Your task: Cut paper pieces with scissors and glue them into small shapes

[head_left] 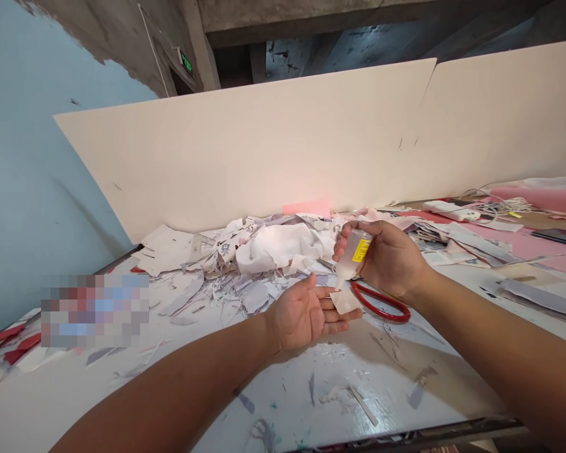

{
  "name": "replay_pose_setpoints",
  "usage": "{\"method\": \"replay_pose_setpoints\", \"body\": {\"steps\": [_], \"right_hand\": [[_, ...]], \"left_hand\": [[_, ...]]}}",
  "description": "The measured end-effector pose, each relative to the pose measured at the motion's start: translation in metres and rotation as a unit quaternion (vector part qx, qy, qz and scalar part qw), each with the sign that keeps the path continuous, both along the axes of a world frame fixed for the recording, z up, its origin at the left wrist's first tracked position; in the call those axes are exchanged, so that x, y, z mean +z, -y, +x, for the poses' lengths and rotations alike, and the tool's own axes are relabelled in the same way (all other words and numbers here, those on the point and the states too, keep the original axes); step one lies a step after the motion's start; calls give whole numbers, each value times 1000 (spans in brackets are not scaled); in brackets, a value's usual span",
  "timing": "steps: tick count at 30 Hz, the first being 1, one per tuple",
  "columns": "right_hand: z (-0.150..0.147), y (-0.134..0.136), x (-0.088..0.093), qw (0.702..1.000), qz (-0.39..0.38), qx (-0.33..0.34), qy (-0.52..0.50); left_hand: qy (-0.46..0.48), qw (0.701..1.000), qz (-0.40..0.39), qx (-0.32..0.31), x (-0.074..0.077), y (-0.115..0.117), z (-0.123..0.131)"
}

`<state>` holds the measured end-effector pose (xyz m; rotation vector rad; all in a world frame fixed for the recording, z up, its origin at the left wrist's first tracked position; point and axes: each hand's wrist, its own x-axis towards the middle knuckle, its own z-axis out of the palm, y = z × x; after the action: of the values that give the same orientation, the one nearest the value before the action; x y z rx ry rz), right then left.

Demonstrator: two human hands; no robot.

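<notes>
My left hand (302,313) is palm up over the table with its fingers stretched out, holding a small white piece of paper (345,302) across them. My right hand (389,258) is closed around a translucent squeeze bottle of glue (353,255) with a yellow label. The bottle is tilted nozzle down, its tip at the paper's upper edge; whether it touches I cannot tell. Just beyond the fingers lie scissors with red handles (382,308), partly hidden by my hands.
Paper scraps (283,245) are heaped along the white board (264,157) at the back. To the right are a white power strip (451,211), pink sheets (547,236) and a dark flat device (559,237). Thin offcuts litter the white tabletop (207,384). A blurred patch covers the left.
</notes>
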<state>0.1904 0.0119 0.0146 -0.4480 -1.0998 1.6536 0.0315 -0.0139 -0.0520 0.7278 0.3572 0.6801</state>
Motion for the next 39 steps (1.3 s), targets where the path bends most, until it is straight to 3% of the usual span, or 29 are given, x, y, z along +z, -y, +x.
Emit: {"method": "replay_pose_setpoints", "body": {"steps": [5, 11, 17, 27, 35, 39], "right_hand": [[8, -4, 3, 998, 30, 7, 54], [3, 0, -2, 1000, -22, 20, 5], [-6, 6, -5, 998, -21, 42, -30], [-9, 13, -3, 997, -41, -54, -35], [-3, 2, -4, 1000, -18, 11, 14], [4, -2, 0, 997, 29, 27, 61]], "left_hand": [[3, 1000, 19, -2, -2, -1, 0], [0, 1000, 16, 1, -2, -1, -1], [0, 1000, 9, 3, -2, -1, 0], [-4, 1000, 6, 2, -1, -1, 0], [3, 1000, 11, 0, -3, -2, -1], [8, 1000, 8, 3, -4, -2, -1]]}}
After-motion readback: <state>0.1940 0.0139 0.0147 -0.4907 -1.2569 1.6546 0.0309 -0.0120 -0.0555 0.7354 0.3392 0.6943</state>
